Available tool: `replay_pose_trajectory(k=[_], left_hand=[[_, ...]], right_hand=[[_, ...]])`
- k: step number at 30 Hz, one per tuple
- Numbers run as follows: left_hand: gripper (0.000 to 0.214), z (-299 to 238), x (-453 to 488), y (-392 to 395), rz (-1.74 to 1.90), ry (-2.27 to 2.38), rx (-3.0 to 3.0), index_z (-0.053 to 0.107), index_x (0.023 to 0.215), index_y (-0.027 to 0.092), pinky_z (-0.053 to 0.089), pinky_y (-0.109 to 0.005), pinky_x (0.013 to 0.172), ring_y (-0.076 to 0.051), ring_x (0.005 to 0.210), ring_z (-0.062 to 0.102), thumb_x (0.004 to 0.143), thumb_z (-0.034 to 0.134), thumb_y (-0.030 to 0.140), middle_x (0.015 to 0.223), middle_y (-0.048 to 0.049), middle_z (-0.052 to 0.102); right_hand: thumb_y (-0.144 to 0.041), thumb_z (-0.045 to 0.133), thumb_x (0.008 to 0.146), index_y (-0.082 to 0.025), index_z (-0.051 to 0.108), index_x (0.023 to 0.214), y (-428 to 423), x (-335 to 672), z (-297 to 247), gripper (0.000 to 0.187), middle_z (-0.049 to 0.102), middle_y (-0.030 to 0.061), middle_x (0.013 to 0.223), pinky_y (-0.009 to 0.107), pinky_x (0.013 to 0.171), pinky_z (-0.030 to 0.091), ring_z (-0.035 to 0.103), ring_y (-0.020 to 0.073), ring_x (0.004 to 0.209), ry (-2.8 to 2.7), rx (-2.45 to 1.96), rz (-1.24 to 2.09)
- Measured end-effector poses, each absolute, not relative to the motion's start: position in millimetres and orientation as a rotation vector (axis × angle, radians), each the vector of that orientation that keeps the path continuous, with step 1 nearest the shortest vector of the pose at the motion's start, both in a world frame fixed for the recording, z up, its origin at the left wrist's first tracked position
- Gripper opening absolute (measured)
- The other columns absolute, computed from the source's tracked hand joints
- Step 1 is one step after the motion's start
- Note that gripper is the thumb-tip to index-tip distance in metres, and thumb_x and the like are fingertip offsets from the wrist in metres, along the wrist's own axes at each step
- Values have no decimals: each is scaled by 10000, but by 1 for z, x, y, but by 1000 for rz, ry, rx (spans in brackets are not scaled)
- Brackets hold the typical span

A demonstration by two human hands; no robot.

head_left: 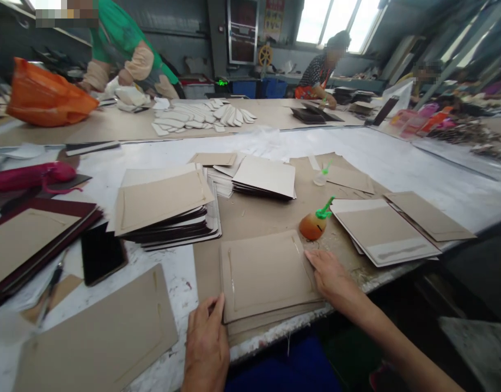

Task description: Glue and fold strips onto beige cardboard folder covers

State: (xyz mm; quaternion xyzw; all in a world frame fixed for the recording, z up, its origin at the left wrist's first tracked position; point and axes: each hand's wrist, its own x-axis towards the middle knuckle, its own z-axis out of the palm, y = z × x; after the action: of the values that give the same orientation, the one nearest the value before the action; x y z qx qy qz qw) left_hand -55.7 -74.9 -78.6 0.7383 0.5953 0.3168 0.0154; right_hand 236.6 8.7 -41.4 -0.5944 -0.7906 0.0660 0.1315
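A tan cardboard panel point(267, 277) lies on a low stack at the table's front edge. Wet-looking glossy lines, like glue, run along its left and right sides. My left hand point(207, 343) grips the panel's lower left edge, fingers bent against it. At the right edge, my right hand point(330, 272) holds the panel between thumb and fingers; some fingertips are hidden. Just beyond that hand sits a rounded orange squeeze bottle point(312, 226) with a green nozzle. To the right lie pale-bordered panels point(383, 231).
A tall panel stack point(164, 201) stands to the left, with a white-topped stack point(264, 177) behind. A phone point(102, 253), a loose panel point(103, 332) and a clear bottle point(321, 175) lie around. Across the table, a person in green point(123, 43) and another person point(322, 71) work.
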Motion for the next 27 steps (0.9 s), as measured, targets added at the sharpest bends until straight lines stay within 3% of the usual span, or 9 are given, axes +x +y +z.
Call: replay_pose_trajectory(k=[4,9,16,23,27], left_hand=[[381,-70,-52,-80,989,1839,1957,586,1115,143,458,-377,854,-215,984,517,812,355,128,1051,-110,571],[306,-40,-47,-76,1051,1767,1325,662,905,168,429,-401,876,-236,963,551,767,424,302,985,-98,615],[346,-13,-49,-68,1041,1557,712,587,752,154,387,-242,581,-134,625,491,658,630,485,655,0,564],[406,-10,-53,-64,1035,1414,568,589,894,129,411,-252,634,-120,630,496,678,637,469,668,5,565],[483,-7,-51,-62,1042,1339,436,606,946,116,428,-275,731,-130,689,538,602,716,438,753,-27,634]], right_hand=[[-66,341,699,-44,604,1083,11,240,-48,466,648,177,942,426,878,454,579,260,918,-2224,-1720,255],[-113,317,727,-72,621,1044,14,245,-45,441,661,161,891,398,807,493,609,248,852,-2226,-1717,332],[-209,333,717,-130,665,989,11,241,-29,437,664,112,832,404,803,481,607,243,812,-2094,-1757,608],[-321,304,729,-78,597,1163,6,235,-9,578,648,88,743,346,588,496,580,210,574,-1980,-1897,945],[-286,294,743,-75,591,1168,3,234,-7,560,646,86,737,353,670,491,596,219,650,-2042,-1900,892]])
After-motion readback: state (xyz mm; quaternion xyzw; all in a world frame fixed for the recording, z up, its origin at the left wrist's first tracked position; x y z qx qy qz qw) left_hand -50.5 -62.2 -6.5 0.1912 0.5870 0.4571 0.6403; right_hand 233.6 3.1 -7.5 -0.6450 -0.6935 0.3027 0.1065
